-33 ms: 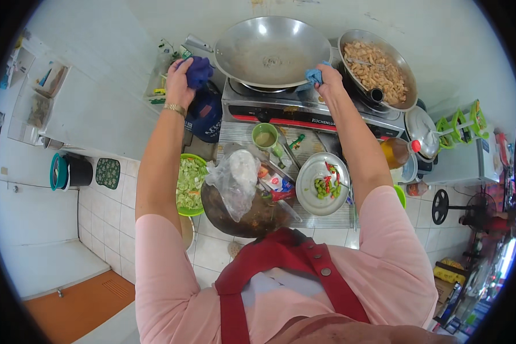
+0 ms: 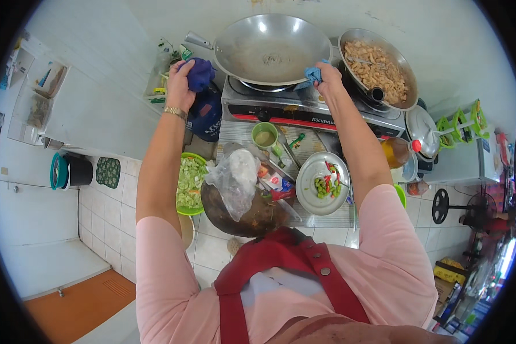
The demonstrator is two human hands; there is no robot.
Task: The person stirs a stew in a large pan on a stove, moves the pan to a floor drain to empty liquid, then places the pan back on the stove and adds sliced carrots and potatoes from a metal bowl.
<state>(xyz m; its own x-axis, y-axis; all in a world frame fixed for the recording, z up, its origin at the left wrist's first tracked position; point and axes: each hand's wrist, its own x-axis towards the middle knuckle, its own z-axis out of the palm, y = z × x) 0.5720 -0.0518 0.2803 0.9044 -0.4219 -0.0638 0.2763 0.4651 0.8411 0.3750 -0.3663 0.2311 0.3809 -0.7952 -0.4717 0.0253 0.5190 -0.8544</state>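
Hands closed on cloths, one to each side of the wok [image 2: 258, 43].
Nearest, plate [image 2: 307, 198] with chopped green and red pieces; beyond it, stove [image 2: 281, 104]. Left hand [image 2: 179, 83] clamped on purple cloth [image 2: 200, 75], just beside the wok's left rim, below its handle; contact unclear. Right hand [image 2: 329, 79] clamped on blue cloth [image 2: 312, 74], against the right rim. Wok sits over the stove, beyond and between both grips.

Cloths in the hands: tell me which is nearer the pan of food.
The light blue cloth, in the right hand; the purple cloth, in the left hand, is farther off.
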